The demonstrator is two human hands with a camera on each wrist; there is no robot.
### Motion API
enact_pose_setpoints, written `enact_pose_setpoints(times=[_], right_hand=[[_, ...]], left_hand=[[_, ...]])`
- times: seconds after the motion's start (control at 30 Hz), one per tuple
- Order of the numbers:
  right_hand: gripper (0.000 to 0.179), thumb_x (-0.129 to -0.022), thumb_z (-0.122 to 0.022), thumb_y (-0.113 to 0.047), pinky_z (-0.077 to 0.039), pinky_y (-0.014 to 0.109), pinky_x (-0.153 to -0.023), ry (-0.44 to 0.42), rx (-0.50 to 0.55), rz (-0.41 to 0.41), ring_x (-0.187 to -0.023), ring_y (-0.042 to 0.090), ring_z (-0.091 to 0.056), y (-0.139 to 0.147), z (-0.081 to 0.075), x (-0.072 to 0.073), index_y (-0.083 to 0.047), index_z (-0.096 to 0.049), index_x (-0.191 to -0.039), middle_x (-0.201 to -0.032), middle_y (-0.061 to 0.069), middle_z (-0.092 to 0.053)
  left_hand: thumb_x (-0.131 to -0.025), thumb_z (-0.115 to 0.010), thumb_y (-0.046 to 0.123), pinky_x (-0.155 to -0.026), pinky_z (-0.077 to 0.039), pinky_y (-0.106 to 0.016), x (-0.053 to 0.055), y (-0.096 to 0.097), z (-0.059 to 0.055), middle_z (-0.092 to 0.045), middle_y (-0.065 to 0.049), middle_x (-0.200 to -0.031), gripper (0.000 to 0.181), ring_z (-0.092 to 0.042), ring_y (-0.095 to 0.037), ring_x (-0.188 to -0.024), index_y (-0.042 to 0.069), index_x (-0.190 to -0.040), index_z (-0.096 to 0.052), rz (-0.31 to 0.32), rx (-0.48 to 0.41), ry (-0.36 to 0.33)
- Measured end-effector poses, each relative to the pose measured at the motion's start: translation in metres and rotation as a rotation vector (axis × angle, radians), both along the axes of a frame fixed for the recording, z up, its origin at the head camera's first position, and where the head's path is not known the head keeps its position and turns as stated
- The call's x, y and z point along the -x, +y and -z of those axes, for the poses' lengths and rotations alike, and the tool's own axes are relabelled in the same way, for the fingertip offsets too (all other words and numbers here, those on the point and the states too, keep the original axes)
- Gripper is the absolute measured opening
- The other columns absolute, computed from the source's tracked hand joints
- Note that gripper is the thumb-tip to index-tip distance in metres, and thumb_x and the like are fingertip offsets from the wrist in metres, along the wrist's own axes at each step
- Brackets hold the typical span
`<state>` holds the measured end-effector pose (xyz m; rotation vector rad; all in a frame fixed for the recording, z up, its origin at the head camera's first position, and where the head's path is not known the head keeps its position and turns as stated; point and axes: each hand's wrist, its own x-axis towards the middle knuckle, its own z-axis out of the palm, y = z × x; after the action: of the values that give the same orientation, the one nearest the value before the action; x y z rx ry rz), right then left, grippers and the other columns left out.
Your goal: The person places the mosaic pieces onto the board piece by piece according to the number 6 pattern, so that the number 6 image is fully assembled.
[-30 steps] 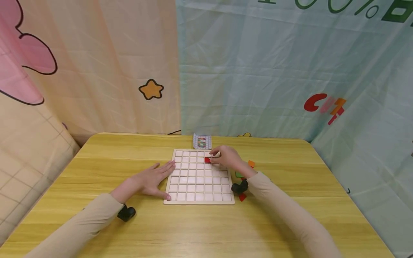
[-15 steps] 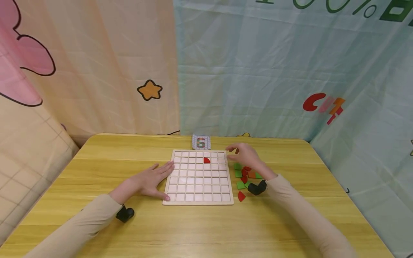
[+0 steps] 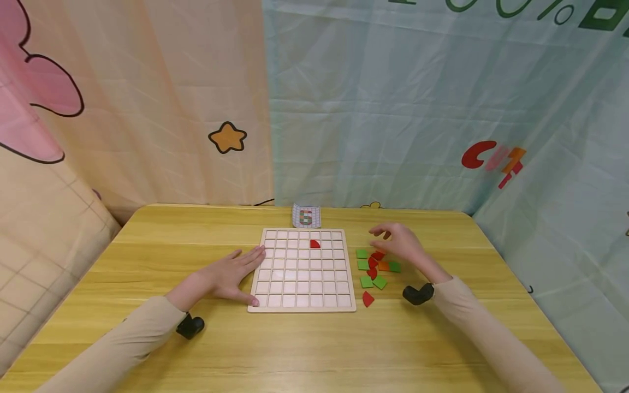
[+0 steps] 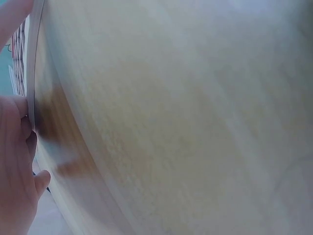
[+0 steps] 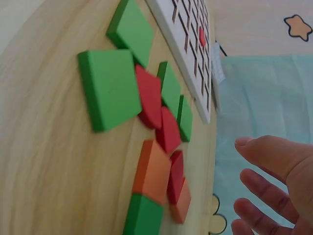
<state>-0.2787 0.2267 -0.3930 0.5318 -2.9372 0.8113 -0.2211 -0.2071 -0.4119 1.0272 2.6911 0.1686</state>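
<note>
A white grid board [image 3: 303, 273] with a pale wooden frame lies on the table. One red quarter-round tile [image 3: 315, 244] sits in a cell of its upper rows. My left hand [image 3: 235, 274], fingers spread, rests at the board's left edge; in the left wrist view its fingers [image 4: 14, 110] touch the rim. My right hand [image 3: 399, 240] is right of the board, fingers loosely bent and holding nothing, just beyond the loose tiles. Among these are green square tiles [image 5: 111, 88], red quarter-round tiles [image 5: 150, 98] and orange tiles [image 5: 151, 171], bunched together.
A small card [image 3: 306, 216] with a coloured pattern on a grid stands behind the board. One red tile [image 3: 368, 299] lies apart, nearer the front. The wooden table [image 3: 304, 355] reaches back to a printed curtain [image 3: 393, 109].
My right hand has left the red tile on the board and moved right, past the board's edge to the loose tiles, uncovering them. My left hand has stayed in place.
</note>
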Motion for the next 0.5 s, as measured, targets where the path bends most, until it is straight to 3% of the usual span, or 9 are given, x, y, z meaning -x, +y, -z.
enact_pose_setpoints(times=[0.27, 0.5], right_hand=[[0.033, -0.085, -0.072, -0.016, -0.054, 0.043, -0.078, -0.014, 0.008, -0.015, -0.092, 0.03, -0.063, 0.023, 0.01, -0.004, -0.003, -0.069, -0.116, -0.11, 0.017, -0.07], [0.035, -0.082, -0.075, -0.012, -0.054, 0.038, -0.073, -0.032, 0.018, -0.016, -0.086, 0.026, -0.063, 0.035, 0.019, -0.005, -0.002, -0.069, -0.115, -0.108, 0.018, -0.07]], left_hand=[[-0.08, -0.058, 0.071, -0.118, -0.014, -0.057, 0.0, 0.0, 0.001, -0.008, -0.018, -0.161, 0.112, -0.016, -0.032, -0.148, -0.001, -0.153, -0.014, -0.004, 0.002, -0.005], [-0.079, -0.057, 0.072, -0.119, -0.014, -0.057, 0.0, -0.001, 0.001, -0.008, -0.017, -0.162, 0.112, -0.016, -0.032, -0.148, 0.0, -0.153, -0.013, -0.01, 0.009, -0.013]])
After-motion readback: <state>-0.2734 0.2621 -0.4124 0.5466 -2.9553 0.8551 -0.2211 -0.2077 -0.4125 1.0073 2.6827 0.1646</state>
